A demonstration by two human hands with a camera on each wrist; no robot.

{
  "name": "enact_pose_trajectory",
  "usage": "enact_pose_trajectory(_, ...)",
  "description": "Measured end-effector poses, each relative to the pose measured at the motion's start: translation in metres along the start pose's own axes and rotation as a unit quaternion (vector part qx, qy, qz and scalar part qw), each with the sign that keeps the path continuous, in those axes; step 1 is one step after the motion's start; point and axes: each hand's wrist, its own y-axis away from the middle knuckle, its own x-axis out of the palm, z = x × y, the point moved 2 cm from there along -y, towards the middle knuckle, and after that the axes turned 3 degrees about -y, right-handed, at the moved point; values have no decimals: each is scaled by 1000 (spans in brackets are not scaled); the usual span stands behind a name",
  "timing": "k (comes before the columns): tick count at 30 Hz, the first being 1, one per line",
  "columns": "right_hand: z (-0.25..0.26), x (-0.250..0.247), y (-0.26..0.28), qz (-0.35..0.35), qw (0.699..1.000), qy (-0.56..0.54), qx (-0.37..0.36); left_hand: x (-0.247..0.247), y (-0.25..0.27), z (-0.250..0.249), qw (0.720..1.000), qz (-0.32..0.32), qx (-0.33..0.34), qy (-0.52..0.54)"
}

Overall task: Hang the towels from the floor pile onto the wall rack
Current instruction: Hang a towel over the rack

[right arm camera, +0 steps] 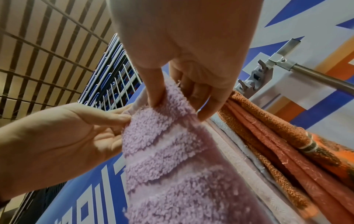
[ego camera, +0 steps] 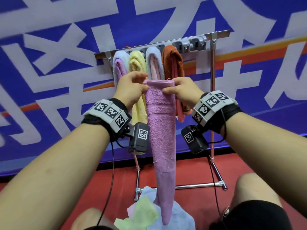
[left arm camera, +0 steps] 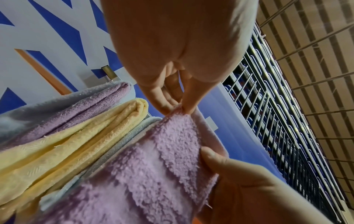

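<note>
A big blue banner with white lettering (ego camera: 49, 47) fills the wall, and in front of it stands the rack (ego camera: 221, 34), a metal bar with grey clips along it, four already filled: a pale blue and lilac towel (ego camera: 118, 63), a yellow towel (ego camera: 137, 63), a pale blue and pink towel (ego camera: 153, 62) and an orange towel (ego camera: 172, 62). The purple towel (ego camera: 160, 130) hangs long and narrow between the person's arms, held below the bar and in front of the hung ones, its tail brushing the floor pile (ego camera: 146, 211) of green and pale blue cloths on the red floor. The left hand (ego camera: 132, 87) pinches the top left corner between thumb and fingertips, and the right hand (ego camera: 180, 90) pinches the top right corner the same way, the short top edge folded flat between them. The worry I'd have is the length: that dangling tail could drag pile cloths along or catch on the rack's foot bar (ego camera: 182, 186) as it goes up. A two-corner pinch on thick terry can also slip if one hand lets go to work a clip. Swinging it rightward risks knocking the orange towel loose, since it sits just beside the free clips (ego camera: 191, 44). The open room is to the right of the orange towel, where the bar looks bare up to the upright post (ego camera: 212, 80); to the left it is packed tight.
</note>
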Motion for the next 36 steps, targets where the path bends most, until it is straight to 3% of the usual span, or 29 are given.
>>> enact_pose_trajectory(4, 1, 6, -8, -5, 1000, -7, -16, -1, -4, 6, 999, 5, -24, 35)
enact_pose_trajectory(10, 0, 6, -24, -4, 999, -17, -45, 16, -9, 22, 989, 78, -76, 99)
enact_pose_trajectory(13, -3, -4, -34, -19, 999, 2, -46, 19, -17, 28, 993, 48, -37, 98)
enact_pose_trajectory(19, -22, -21, -48, -66, 997, -32, -32, 43, -29, 33, 991, 15, 128, -31)
enact_pose_trajectory(26, -37, -34, -53, -102, 992, -69, -20, 63, -45, 40, 988, 7, 152, -20)
enact_pose_trajectory(29, -41, -37, -53, -86, 993, -82, -17, 65, -53, 43, 991, -8, 135, -17)
enact_pose_trajectory(32, -41, -36, -52, -48, 994, -92, -34, 60, -61, 47, 997, -15, 77, 15)
enact_pose_trajectory(36, -51, -28, -47, 50, 993, -104, -6, 50, -72, 47, 998, -25, 47, 26)
